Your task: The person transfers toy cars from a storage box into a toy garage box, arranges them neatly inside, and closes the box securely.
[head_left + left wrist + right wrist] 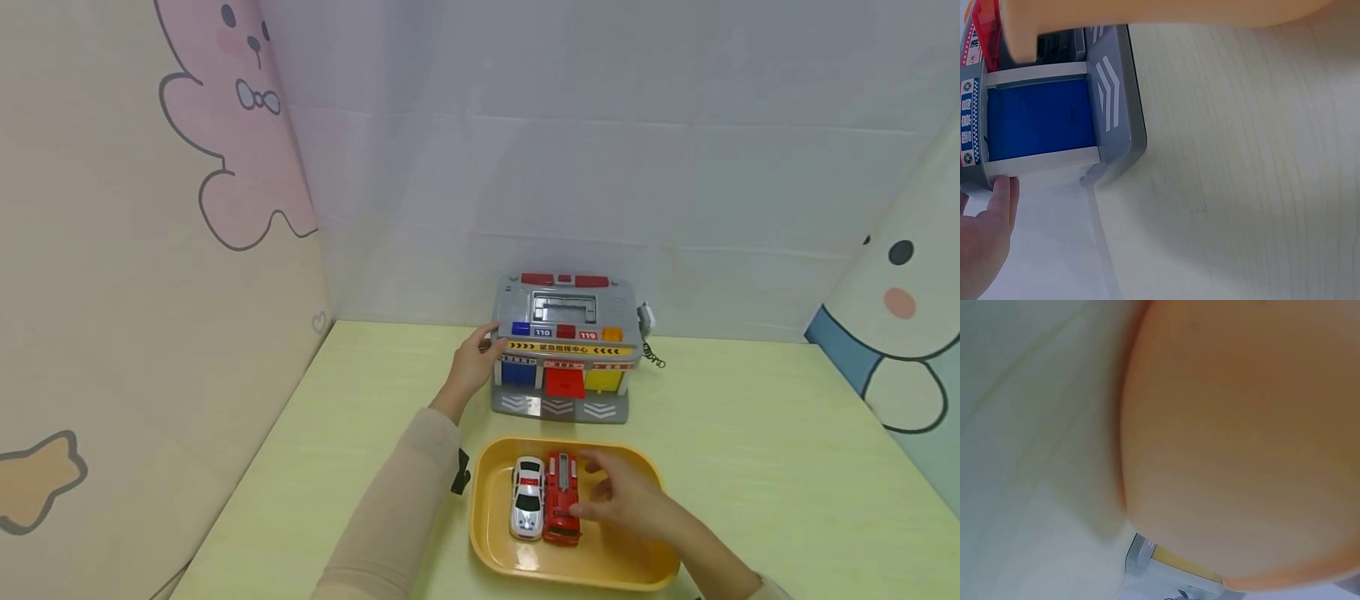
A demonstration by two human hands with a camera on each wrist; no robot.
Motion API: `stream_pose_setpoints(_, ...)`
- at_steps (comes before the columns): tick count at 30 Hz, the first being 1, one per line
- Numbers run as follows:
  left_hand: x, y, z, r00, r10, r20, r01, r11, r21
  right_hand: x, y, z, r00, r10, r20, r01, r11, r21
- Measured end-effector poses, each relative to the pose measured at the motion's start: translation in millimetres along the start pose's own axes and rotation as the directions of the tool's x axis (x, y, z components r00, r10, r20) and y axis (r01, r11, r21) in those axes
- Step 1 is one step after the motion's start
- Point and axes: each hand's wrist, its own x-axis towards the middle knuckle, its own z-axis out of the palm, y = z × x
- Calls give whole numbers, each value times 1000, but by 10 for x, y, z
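A grey toy emergency station (618, 317) stands at the back, with a blue door (519, 373), a yellow door (603, 381) and a red door (565, 383) tilted outward. My left hand (475, 362) rests against its left side, and in the left wrist view its fingers (1002, 197) touch the white frame beside the blue door. A toy fire truck (562, 500) and a white toy police car (528, 498) lie side by side in a yellow tray (491, 554). Over the tray my right hand (626, 496) spreads its thumb and fingers at the fire truck's right side.
A small handset (647, 319) with a coiled cord (654, 357) hangs at the station's right side. Curtains printed with cartoon figures border the pale wood-grain table (757, 433) on the left, back and right. My own palm (1241, 437) fills most of the right wrist view.
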Motion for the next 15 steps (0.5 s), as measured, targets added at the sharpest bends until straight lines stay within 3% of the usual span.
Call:
stream_pose_setpoints(7,-6,4,-8,1000,10,4,-10,1000,3,9,-17,29,999,43,30,-43,999,-18)
stream_pose_setpoints(15,-11,13,-27,999,32,5,-32,999,10,23,-4,52,998,40,57,-38,999,-37)
